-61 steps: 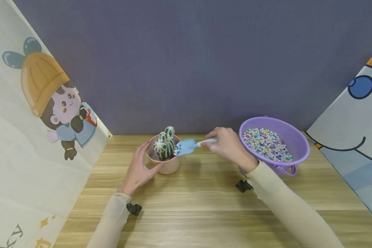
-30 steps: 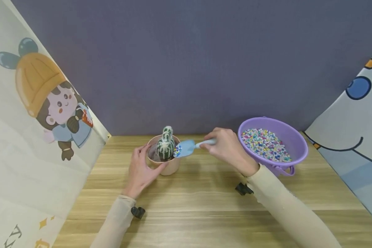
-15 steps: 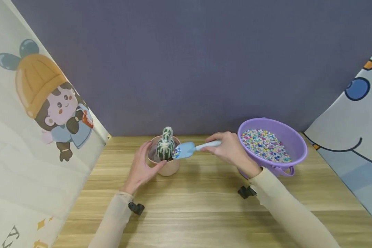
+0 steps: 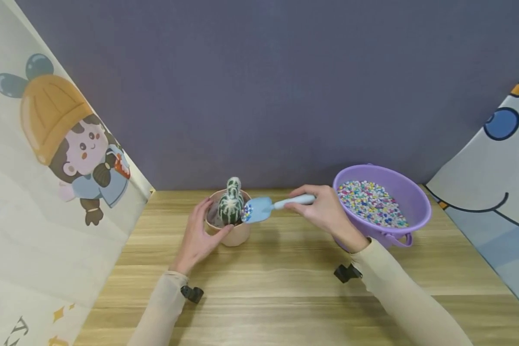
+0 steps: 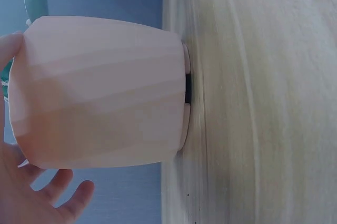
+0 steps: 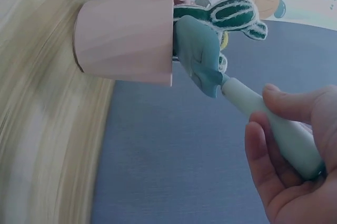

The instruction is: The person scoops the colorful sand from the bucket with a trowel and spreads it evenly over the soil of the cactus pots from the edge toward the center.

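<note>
A pink flowerpot (image 4: 237, 236) stands on the wooden table with a striped green cactus (image 4: 231, 207) upright in it. My left hand (image 4: 197, 240) holds the pot at its left side, thumb along the front rim and fingers around the far side. With thumb and fingers, my right hand (image 4: 324, 211) grips the pale handle of a small blue trowel (image 4: 261, 209). The trowel's blade tip carries colourful beads (image 4: 247, 211) and sits over the pot's right rim, close beside the cactus. In the right wrist view, the blade (image 6: 199, 50) overlaps the cactus stem.
A purple bucket (image 4: 415, 206) holding many coloured pebble-like beads (image 4: 369, 204) stands at the right, close behind my right wrist. A dark wall panel (image 4: 259, 96) rises at the table's back edge. Printed cartoon panels flank both sides.
The cactus has turned with the pot, its arms now lined up. My right hand has shifted slightly right and nearer, showing more handle; the blade stays at the pot's rim.
</note>
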The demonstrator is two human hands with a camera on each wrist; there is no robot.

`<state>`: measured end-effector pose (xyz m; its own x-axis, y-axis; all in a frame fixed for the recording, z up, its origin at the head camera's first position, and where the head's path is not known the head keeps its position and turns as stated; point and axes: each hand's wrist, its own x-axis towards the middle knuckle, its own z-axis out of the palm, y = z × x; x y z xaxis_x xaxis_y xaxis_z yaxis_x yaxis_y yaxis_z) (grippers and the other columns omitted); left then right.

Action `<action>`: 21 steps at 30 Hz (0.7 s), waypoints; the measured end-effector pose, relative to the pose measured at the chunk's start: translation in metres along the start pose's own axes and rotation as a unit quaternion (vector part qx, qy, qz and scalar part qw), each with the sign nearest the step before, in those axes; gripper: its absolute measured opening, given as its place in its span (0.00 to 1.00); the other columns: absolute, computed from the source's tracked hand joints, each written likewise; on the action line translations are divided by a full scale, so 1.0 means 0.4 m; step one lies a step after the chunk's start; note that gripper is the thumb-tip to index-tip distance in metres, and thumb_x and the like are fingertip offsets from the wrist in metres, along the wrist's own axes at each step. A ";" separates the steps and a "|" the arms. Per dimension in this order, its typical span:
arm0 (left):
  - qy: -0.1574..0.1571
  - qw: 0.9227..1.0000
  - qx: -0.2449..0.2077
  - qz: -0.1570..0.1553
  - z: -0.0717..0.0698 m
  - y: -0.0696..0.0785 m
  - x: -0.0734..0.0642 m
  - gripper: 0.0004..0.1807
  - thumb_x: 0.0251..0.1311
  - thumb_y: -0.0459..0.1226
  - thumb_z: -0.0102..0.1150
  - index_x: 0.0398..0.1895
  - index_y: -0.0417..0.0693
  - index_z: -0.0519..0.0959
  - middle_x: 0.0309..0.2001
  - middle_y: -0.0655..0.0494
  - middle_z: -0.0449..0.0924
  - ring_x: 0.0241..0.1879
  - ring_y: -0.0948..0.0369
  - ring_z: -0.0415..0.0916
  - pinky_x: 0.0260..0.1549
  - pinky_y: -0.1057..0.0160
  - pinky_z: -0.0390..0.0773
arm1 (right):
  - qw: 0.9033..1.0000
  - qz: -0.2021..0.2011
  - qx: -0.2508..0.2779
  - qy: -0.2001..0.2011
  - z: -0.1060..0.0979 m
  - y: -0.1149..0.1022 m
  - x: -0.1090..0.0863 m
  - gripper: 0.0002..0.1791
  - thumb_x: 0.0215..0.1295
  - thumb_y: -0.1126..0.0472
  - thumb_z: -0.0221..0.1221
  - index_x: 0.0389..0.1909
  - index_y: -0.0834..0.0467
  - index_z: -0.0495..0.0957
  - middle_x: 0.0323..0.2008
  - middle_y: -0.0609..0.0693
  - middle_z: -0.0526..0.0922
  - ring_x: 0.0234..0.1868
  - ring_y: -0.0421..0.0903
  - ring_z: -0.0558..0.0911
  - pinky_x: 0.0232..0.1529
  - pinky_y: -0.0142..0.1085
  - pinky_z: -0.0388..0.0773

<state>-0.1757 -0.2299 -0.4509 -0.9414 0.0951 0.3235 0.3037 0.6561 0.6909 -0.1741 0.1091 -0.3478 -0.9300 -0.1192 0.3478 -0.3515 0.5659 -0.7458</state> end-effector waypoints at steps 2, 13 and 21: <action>0.003 1.000 0.000 -0.002 0.000 0.004 -0.002 0.53 0.59 0.58 0.75 0.82 0.46 0.62 0.84 0.45 0.56 0.82 0.43 0.55 0.79 0.32 0.59 | 1.000 -0.008 -0.003 0.006 -0.002 -0.007 -0.003 0.11 0.54 0.56 0.81 0.38 0.52 0.93 0.29 0.49 0.91 0.24 0.42 0.78 0.25 0.31 0.73; 0.045 0.999 0.000 -0.002 0.019 0.025 -0.011 0.49 0.57 0.56 0.77 0.77 0.46 0.67 0.82 0.45 0.60 0.80 0.42 0.58 0.78 0.33 0.62 | 0.998 -0.058 -0.026 0.030 0.001 -0.026 -0.014 0.11 0.55 0.58 0.81 0.38 0.55 0.92 0.31 0.49 0.92 0.24 0.42 0.79 0.24 0.30 0.74; 0.059 0.998 0.004 -0.009 0.022 0.041 -0.019 0.50 0.55 0.56 0.78 0.77 0.45 0.68 0.80 0.46 0.61 0.79 0.44 0.60 0.78 0.37 0.64 | 0.995 -0.084 -0.037 0.039 0.001 -0.029 -0.016 0.11 0.56 0.59 0.80 0.38 0.57 0.92 0.33 0.49 0.92 0.25 0.41 0.80 0.25 0.30 0.74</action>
<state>-0.1650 -0.2132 -0.4476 -0.9231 -0.0055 0.3845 0.2843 0.6636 0.6919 -0.1641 0.1030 -0.3415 -0.8469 -0.1551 0.5087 -0.4892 0.6022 -0.6309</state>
